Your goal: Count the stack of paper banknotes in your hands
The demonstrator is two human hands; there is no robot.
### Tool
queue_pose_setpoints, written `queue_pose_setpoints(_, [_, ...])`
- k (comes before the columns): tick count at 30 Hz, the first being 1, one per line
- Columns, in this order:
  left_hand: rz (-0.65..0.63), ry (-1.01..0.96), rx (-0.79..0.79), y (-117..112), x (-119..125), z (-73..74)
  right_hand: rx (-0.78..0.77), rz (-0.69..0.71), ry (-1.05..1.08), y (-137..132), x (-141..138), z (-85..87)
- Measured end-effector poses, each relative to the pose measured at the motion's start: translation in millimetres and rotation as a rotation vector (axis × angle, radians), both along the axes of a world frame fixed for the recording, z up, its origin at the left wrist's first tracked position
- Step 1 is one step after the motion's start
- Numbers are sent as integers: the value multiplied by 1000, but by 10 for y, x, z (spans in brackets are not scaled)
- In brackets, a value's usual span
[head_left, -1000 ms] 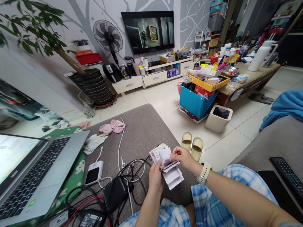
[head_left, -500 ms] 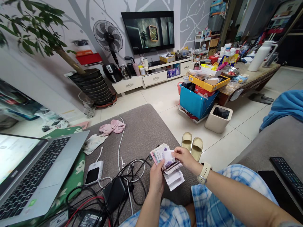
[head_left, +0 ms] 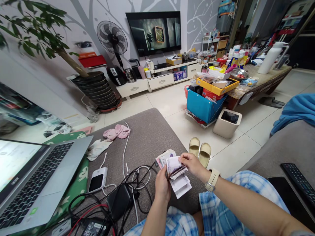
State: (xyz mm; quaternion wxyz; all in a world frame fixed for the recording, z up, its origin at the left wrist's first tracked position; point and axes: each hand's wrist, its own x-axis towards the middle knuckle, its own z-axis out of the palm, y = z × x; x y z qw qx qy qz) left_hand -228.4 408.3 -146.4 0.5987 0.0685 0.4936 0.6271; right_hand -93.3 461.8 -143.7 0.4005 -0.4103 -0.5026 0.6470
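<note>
A stack of banknotes (head_left: 179, 185), purple and white with pinkish and greenish ones at the far end, is held over the grey sofa seat (head_left: 145, 131). My left hand (head_left: 162, 185) grips the stack from the left, its thumb pressing on the top notes. With thumb and fingers pinched, my right hand (head_left: 190, 163) holds the upper right corner of one banknote (head_left: 173, 164), which is lifted and bent over the others. Several notes fan out below, their lower ends hanging free. A watch with a pale strap is on my right wrist.
Tangled black cables and a black adapter (head_left: 119, 200) lie left of my hands, beside a white device with a dark screen (head_left: 97, 179). Farther left stands an open laptop (head_left: 36, 183). Slippers (head_left: 204, 154) sit on the floor ahead; a remote control (head_left: 299, 183) lies at right.
The pinched banknote has turned over a little to the left, showing a paler face. Both hands have stayed nearly in place.
</note>
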Motion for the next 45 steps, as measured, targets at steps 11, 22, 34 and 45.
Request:
queue_pose_setpoints(11, [1, 0, 2, 6, 9, 35, -12, 13, 53, -8, 8, 3])
queue_pose_setpoints(22, [5, 15, 4, 6, 10, 47, 8, 12, 35, -5, 2, 13])
queue_pose_setpoints(34, [44, 27, -25, 13, 16, 77, -19, 42, 55, -33, -3, 95])
queue_pose_setpoints(45, [-1, 1, -20, -17, 7, 80, -27, 101, 71, -23, -1, 43])
